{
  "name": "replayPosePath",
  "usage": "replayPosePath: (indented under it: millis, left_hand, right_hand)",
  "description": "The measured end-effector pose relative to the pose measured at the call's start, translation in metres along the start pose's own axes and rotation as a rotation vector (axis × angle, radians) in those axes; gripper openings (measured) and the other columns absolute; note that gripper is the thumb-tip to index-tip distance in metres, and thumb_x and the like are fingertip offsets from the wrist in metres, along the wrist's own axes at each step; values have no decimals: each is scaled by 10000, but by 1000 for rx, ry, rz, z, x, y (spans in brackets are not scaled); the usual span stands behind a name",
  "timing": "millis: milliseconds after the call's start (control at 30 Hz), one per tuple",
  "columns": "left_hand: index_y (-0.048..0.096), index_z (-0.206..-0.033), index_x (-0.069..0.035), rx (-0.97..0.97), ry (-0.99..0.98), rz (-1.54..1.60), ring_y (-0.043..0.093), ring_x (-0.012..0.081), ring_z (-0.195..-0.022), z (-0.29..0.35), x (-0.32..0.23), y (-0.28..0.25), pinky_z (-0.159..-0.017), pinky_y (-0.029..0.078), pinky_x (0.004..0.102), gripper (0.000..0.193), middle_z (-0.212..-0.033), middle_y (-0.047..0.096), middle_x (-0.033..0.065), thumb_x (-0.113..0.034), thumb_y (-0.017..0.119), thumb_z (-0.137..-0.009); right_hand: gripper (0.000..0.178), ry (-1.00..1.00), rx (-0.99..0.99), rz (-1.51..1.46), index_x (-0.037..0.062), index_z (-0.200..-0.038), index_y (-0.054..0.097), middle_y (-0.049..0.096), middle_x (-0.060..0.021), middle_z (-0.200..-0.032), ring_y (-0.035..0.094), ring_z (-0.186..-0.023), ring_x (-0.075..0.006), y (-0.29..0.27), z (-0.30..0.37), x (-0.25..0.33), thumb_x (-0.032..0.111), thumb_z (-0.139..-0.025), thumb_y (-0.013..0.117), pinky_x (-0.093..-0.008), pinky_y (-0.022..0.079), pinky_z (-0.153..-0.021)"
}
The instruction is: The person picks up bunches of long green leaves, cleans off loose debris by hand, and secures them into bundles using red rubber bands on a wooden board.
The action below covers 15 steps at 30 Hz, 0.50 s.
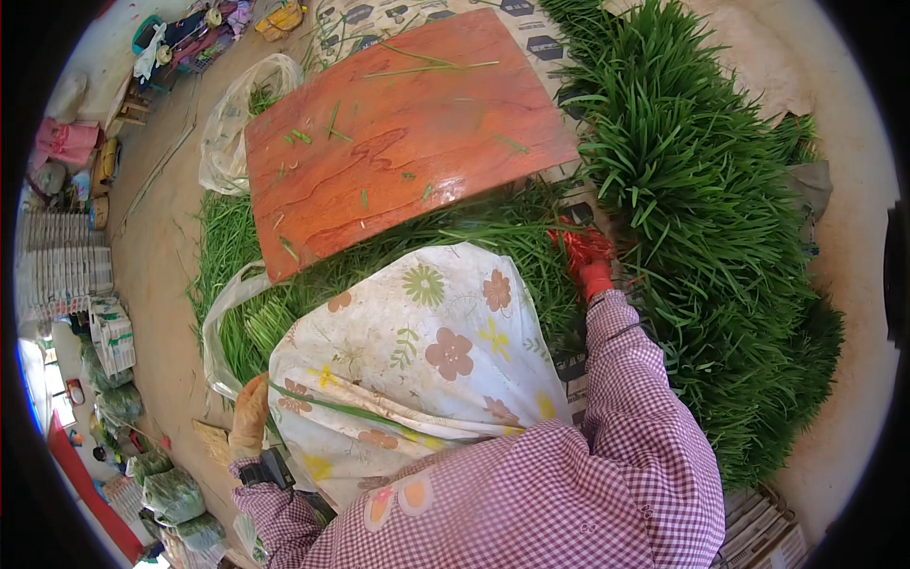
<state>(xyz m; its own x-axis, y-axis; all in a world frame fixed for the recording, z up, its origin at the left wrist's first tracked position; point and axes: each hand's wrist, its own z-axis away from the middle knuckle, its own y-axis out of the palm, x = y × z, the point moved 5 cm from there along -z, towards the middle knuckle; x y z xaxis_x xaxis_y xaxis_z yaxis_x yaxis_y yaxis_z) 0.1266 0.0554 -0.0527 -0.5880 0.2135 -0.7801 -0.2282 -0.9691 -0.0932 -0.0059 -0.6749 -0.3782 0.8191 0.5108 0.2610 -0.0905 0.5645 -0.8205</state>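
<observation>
My left hand (249, 415), in a tan glove, is closed at the left edge of the flowered cloth (427, 327) over my lap. Long green stalks (355, 410) run from its fingers across the cloth. Out to the right, my right hand (596, 277), in a red glove, reaches to a clump of shiny red strands (574, 245). Its fingers blend with the strands, so their grip is hard to make out. Cut greens (445, 226) lie between the cloth and a reddish wooden board (408, 123) with scattered leaf bits on it.
A big stack of long-leaved greens (701, 209) rises at right, close to my right arm. Clear plastic bags (220, 322) holding greens lie at left. Along the far left stand stacked pale bundles (62, 251) and several bagged greens (173, 495). Patterned sheeting (545, 47) lies beyond the board.
</observation>
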Motion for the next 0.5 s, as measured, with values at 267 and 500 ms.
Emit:
replayPosePath:
  millis: [267, 500]
  left_hand:
    - [554, -1226, 40, -150, 26, 69, 623, 139, -962, 45, 25, 2, -850, 495, 253, 347, -1108, 652, 75, -192, 580, -969]
    - [548, -1230, 51, -135, 304, -669, 627, 149, -968, 39, -4, 25, -857, 493, 259, 371, -1118, 654, 86, -205, 589, -964]
  right_hand:
    - [540, 9, -86, -97, 125, -1247, 617, 653, -194, -1149, 625, -1034, -378, -28, 12, 27, 520, -886, 551, -455, 495, -888]
    - [525, -312, -6, -488, 130, -1198, 656, 675, -176, -1110, 645, -1001, -354, 4, -32, -8, 531, -870, 574, -432, 501, -875]
